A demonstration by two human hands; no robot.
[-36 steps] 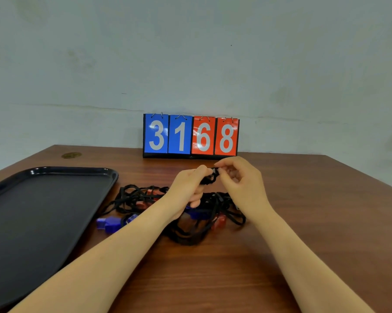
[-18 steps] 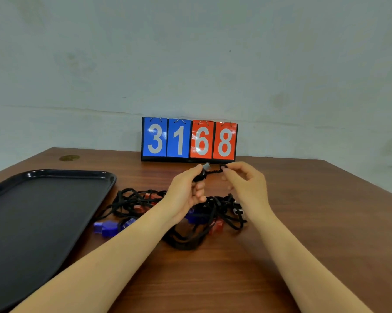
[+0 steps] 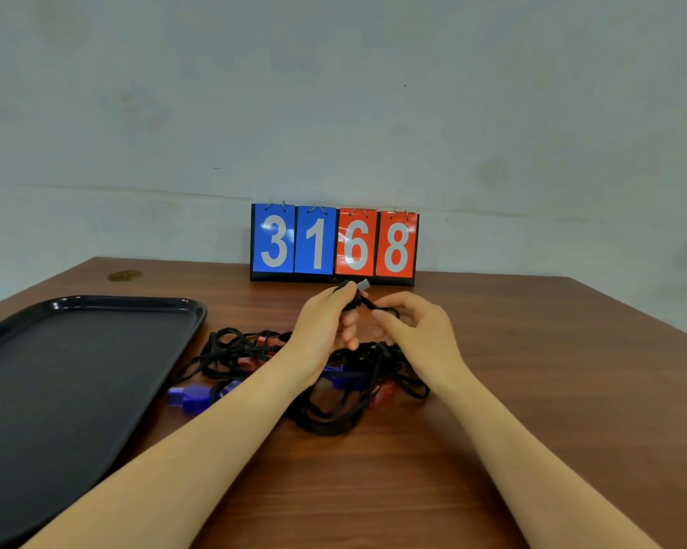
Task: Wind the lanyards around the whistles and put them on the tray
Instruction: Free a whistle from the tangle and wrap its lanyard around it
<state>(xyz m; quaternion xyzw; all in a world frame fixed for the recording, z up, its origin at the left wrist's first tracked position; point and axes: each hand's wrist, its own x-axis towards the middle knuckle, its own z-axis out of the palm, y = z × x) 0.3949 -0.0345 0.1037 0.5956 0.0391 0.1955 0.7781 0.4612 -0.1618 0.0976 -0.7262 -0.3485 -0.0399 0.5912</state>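
Observation:
My left hand (image 3: pixel 326 326) grips a small grey whistle (image 3: pixel 362 285) whose tip pokes out above the fingers. A black lanyard (image 3: pixel 375 305) runs from it to my right hand (image 3: pixel 417 330), which pinches the cord just to the right. Both hands hover over a tangled pile of black lanyards (image 3: pixel 326 414) on the wooden table. In the pile lie a blue whistle (image 3: pixel 189 397) at the left, another blue whistle (image 3: pixel 344 376) under my left wrist, and red whistles (image 3: pixel 383 392). The black tray (image 3: pixel 76 370) sits to the left with nothing on it.
A flip scoreboard (image 3: pixel 334 243) reading 3168 stands at the table's back edge against the wall. A round brass-coloured disc (image 3: pixel 125 275) is set into the table at the far left. Bare wood lies to the right of the pile and in front of it.
My hands have drawn slightly apart and lifted a little, pulling the lanyard taut between them. The grey whistle tip now shows above my left fingers.

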